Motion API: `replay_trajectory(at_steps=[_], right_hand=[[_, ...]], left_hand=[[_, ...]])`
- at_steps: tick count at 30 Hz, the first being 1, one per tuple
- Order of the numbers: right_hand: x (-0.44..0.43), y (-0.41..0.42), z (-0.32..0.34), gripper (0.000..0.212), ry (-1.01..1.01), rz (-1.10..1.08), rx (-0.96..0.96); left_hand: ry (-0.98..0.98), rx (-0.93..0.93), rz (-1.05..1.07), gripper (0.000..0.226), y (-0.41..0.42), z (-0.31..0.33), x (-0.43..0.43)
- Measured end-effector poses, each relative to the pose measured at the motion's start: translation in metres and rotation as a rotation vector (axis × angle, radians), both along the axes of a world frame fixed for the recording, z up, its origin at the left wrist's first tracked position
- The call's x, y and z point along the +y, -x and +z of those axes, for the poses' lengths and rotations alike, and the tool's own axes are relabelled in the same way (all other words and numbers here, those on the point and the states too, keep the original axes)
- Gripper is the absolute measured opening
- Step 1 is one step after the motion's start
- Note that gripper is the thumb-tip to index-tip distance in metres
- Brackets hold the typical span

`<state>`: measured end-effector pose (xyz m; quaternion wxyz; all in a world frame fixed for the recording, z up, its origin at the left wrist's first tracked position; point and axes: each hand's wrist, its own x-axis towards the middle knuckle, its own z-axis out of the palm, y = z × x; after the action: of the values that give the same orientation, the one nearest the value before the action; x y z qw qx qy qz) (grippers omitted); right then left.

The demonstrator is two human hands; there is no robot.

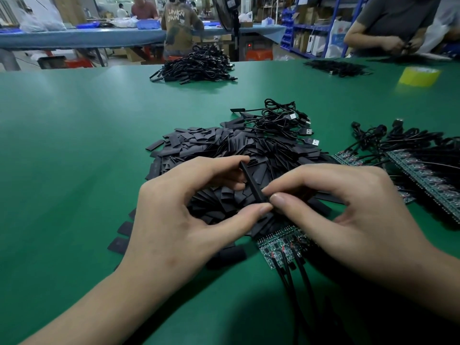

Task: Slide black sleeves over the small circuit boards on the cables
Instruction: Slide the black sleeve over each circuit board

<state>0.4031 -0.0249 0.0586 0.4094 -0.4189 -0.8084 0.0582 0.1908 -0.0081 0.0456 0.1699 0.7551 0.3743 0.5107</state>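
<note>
Head view of a green table (74, 145). Both hands meet over one black sleeve (254, 183), held just above a loose pile (219, 145) of flat sleeves at mid-table.

Left hand (189, 212): fingers curled. The index fingertip rests on the sleeve's upper end, the thumb tip presses at its lower end, and the other fingers are bent beneath, over the pile.

Right hand (348, 212): fingers curled. Thumb and index finger pinch the sleeve's lower end, and the thumb tip lies just beside the left thumb tip.

The sleeve stands tilted, with its upper end toward the left hand and its lower end between the two thumbs. Whether a board sits inside it cannot be told.

A short row of green boards (281, 247) lies on the table just below the thumbs, partly under the right hand. Black cables (298, 275) run from the boards toward the viewer.

Behind the pile lies a bundle (281, 120) of cables with USB plugs. To the right lie long strips (423, 175) of boards with cables attached. At the far edge are a cable heap (196, 66) and a yellow tape roll (419, 75). Another person (388, 21) works at the far right corner.
</note>
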Motion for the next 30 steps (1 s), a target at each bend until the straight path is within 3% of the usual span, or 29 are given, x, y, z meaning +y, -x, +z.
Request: replay_trajectory(at_steps=[6,11,15,18,20,25,30], right_hand=[[0.005,-0.006,0.0,0.028,0.148,-0.016,-0.185],[0.013,-0.012,0.002,0.017,0.134,-0.069,-0.155],[0.035,-0.032,0.023,0.011,0.122,-0.221,-0.101],[0.077,-0.045,0.044,0.01,0.059,-0.366,-0.258],[0.118,-0.048,0.055,0.013,0.004,-0.445,-0.391],[0.219,-0.037,0.06,0.018,-0.013,-0.498,-0.633],[0.254,-0.015,0.038,0.03,0.085,-0.454,-0.696]], left_hand=[[0.105,-0.202,0.081,0.047,0.004,-0.005,0.007],[0.152,-0.169,0.124,0.065,0.004,-0.007,0.012],[0.101,0.041,0.13,0.064,0.009,-0.008,0.013],[0.01,0.257,0.096,0.038,0.007,-0.01,0.011],[-0.033,0.378,0.05,0.031,0.005,-0.009,0.009],[-0.056,0.617,0.003,0.051,0.003,-0.007,0.002],[0.009,0.659,-0.019,0.056,0.001,-0.008,0.0]])
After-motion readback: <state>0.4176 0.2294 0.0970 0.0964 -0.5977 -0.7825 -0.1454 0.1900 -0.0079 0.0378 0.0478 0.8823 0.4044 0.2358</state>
